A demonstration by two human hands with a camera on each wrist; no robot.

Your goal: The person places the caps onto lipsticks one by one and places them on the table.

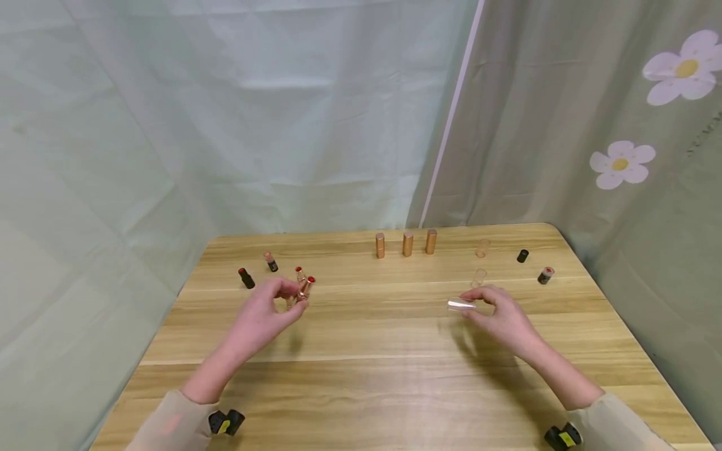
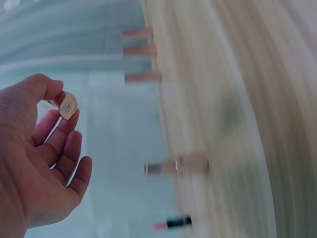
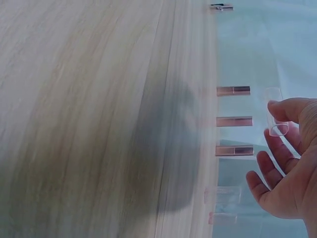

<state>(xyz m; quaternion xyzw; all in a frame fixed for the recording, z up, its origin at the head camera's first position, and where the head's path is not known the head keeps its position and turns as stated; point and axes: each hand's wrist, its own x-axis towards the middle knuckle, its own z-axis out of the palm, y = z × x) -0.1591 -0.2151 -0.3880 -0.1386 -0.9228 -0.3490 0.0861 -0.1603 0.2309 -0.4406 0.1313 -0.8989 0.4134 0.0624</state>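
Note:
My left hand (image 1: 267,310) pinches a rose-gold lipstick (image 1: 305,289) with a red tip between thumb and fingertips, above the table. In the left wrist view the flat end of this lipstick (image 2: 68,107) faces the camera. Right behind it stands another red-tipped lipstick (image 1: 301,274), partly hidden by the hand. My right hand (image 1: 502,314) pinches a clear cap (image 1: 461,304), held nearly level over the table; its round open rim shows in the right wrist view, where the clear cap (image 3: 276,114) sits between thumb and fingers.
Three closed rose-gold tubes (image 1: 407,244) stand along the back of the wooden table (image 1: 361,388). Two clear caps (image 1: 482,248) stand to their right, near a small black cap (image 1: 523,255) and a black-labelled tube (image 1: 546,275). Black lipsticks (image 1: 246,279) stand at left. Curtains hang behind.

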